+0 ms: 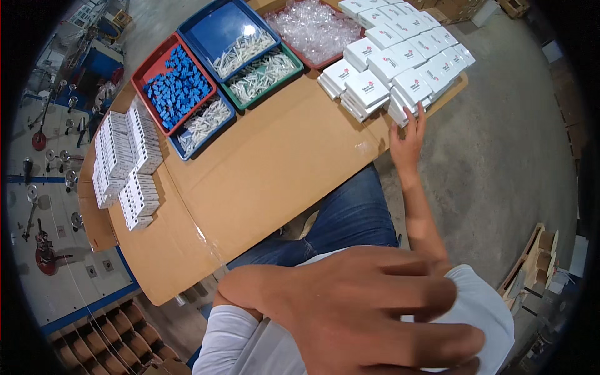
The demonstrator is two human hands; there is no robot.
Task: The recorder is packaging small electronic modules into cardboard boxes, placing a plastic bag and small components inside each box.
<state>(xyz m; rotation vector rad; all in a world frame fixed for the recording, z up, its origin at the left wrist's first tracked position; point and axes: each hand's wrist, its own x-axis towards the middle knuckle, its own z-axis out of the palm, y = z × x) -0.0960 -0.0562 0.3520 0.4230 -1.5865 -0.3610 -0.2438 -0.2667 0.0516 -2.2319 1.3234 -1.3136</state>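
Observation:
My left hand [381, 309] looms large and close in the lower middle, raised in front of my shirt. Its fingers are spread and slightly bent, with nothing seen in them; some fingertips blur or run off the lower edge. At the upper right, my right hand [407, 139] reaches to the near corner of the stacked flat white boxes [409, 84]. Its fingers are apart, and their tips touch the side of the lowest boxes there. The boxes carry small red marks and lie in several rows on the cardboard-covered table [250, 169].
Blue clips or plugs fill a red tray [142, 75]. Blue trays [206, 28] and a green tray [240, 103] hold small white pieces. Clear plastic parts [312, 28] lie in another red tray. Stacked white blocks [139, 197] stand at left, beside a grey panel [62, 250] with fittings.

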